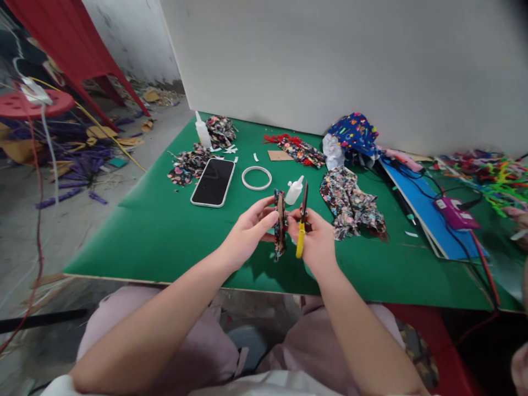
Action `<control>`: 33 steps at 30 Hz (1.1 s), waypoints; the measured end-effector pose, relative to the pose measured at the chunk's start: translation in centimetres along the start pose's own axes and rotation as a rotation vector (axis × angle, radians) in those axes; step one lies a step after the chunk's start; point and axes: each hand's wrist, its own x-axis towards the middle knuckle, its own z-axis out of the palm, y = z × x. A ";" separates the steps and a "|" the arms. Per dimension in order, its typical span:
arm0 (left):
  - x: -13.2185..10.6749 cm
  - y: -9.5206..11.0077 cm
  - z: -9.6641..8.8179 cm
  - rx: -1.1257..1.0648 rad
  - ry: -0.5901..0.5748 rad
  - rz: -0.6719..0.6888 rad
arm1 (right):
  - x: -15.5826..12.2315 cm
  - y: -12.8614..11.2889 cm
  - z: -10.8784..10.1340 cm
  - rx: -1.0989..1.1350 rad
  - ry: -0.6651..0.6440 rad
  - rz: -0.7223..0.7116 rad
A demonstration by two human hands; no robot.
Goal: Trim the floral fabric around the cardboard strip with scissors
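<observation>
My left hand [251, 230] grips a narrow strip of dark flowered fabric with a tan cardboard-like core [281, 228], held upright over the table. Scissors with yellow handles [301, 239] are in my right hand [317, 236], their dark blades pointing up and away. The fingertips of my right hand are close to the strip's right edge; whether they touch it I cannot tell. Just beyond my hands lies a small white squeeze bottle [294, 191], tilted on the green tabletop [173, 236]. A white ring [256, 178] lies to its left.
A phone [213, 182] and flowered scraps [190, 165] lie at left, beside another white bottle [202, 132]. Gathered flowered fabric [350, 203], a blue patterned cloth [355, 135], a blue folder [433, 214] and a purple device with cables [456, 213] occupy the right. Another person's hand [517, 220] shows at far right.
</observation>
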 end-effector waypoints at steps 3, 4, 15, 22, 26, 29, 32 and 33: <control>0.0 0.0 0.0 0.017 0.022 0.001 | -0.1 -0.1 0.2 0.047 -0.031 0.024; 0.0 -0.1 0.1 0.027 0.038 0.001 | -0.1 -0.1 0.2 0.070 -0.040 0.033; 0.3 1.6 -1.8 -0.193 -0.083 -0.235 | 0.5 -2.6 -3.9 -0.364 -0.105 -0.305; 0.0 3.4 -2.9 -0.176 -0.048 -0.192 | 0.3 -0.7 -5.5 -0.841 -0.116 -0.486; -0.2 3.5 -2.4 -0.125 0.057 -0.106 | 0.2 0.1 -5.2 -0.920 -0.121 -0.517; -0.5 3.5 -1.9 -0.064 0.139 -0.015 | 0.2 0.3 -4.9 -0.957 -0.094 -0.527; -0.6 3.5 -1.6 -0.034 0.154 0.030 | 0.2 0.3 -4.6 -0.962 -0.062 -0.554; -0.6 3.5 -1.6 -0.030 0.161 0.031 | 0.2 0.3 -4.5 -0.964 -0.049 -0.566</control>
